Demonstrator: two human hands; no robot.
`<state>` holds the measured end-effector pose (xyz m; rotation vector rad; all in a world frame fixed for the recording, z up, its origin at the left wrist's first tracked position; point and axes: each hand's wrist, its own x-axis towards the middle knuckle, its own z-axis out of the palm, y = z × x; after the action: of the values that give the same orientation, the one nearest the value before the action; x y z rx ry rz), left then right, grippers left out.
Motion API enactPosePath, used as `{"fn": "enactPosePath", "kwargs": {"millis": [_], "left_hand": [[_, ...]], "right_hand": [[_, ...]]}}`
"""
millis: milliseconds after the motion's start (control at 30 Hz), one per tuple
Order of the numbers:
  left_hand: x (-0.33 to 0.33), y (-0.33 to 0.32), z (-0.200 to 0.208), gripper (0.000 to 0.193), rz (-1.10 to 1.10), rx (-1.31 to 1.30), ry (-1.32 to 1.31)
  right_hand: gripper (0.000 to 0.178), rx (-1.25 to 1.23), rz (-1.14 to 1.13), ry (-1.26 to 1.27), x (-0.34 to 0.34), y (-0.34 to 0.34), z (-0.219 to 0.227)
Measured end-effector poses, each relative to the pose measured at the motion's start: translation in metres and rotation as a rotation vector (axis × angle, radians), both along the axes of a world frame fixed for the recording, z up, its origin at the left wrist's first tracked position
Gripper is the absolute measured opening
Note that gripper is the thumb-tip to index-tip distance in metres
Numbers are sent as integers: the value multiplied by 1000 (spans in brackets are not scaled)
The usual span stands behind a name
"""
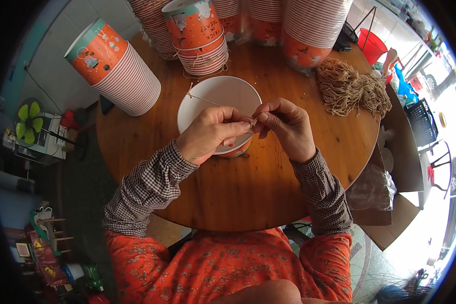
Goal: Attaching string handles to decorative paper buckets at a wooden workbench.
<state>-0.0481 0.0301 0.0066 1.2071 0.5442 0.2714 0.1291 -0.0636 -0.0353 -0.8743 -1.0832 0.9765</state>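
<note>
A white-lined paper bucket (pixel 187 112) stands upright on the round wooden table, its mouth facing up at me. Thin tan twine (pixel 203 99) runs from the bucket's far left rim, where a small knot shows, across the opening to my fingers. My left hand (pixel 215 130) is closed over the near side of the rim, pinching the twine between thumb and forefinger. Right beside it, my right hand (pixel 285 126) pinches the twine's end at the near right rim. The fingertips nearly meet and partly hide the twine there.
A leaning stack of orange and teal buckets (pixel 129 76) stands on the left. Behind are a shorter stack (pixel 200 38) with twine around it and wrapped stacks (pixel 314 30). A bundle of loose twine (pixel 352 88) lies at right, above an opened cardboard box (pixel 403 152) beside the table (pixel 233 202).
</note>
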Motion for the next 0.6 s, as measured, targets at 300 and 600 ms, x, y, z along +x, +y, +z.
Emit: {"fn": "enactPosePath", "kwargs": {"millis": [300,600], "left_hand": [[9,-14,-7,9,34,846,68],[15,-17,-18,12,173,796,-62]], "right_hand": [[6,-56,-153,-43,-7,2,-4],[7,-8,-284,-354,4,7,13]]}}
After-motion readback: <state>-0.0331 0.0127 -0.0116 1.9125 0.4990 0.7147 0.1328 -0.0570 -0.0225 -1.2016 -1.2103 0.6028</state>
